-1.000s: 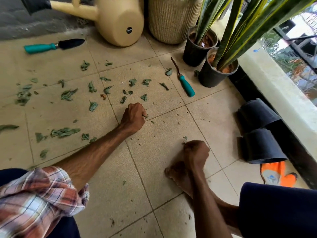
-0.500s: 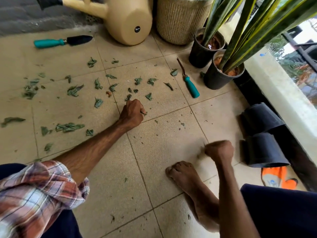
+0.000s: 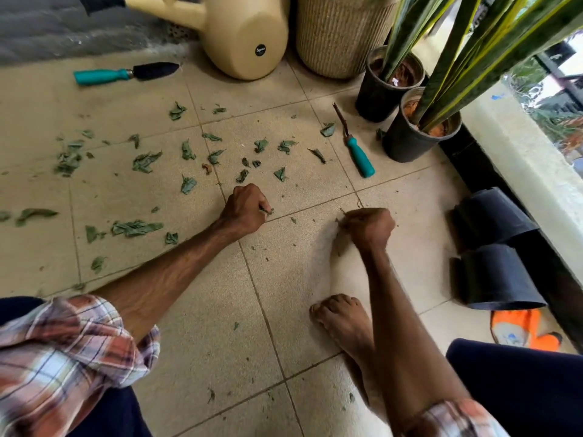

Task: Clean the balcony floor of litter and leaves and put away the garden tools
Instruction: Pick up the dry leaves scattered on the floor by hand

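Standing upright, black pots hold plants.

**Balcony floor tally**

One trowel far left and one weeder right, both teal-handled. One watering can and one woven basket, far. Two potted plants, two empty black pots, one orange glove, all right. One left hand, one right hand. Dozens of leaf scraps, beyond exact count.

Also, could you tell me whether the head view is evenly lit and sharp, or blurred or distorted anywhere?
Head view: soft daylight, faint shadows; the outdoors beyond the ledge is washed out; the right hand is slightly motion-blurred, the left hand and leaf scraps sharper; wide-angle distortion bows the tile joints.
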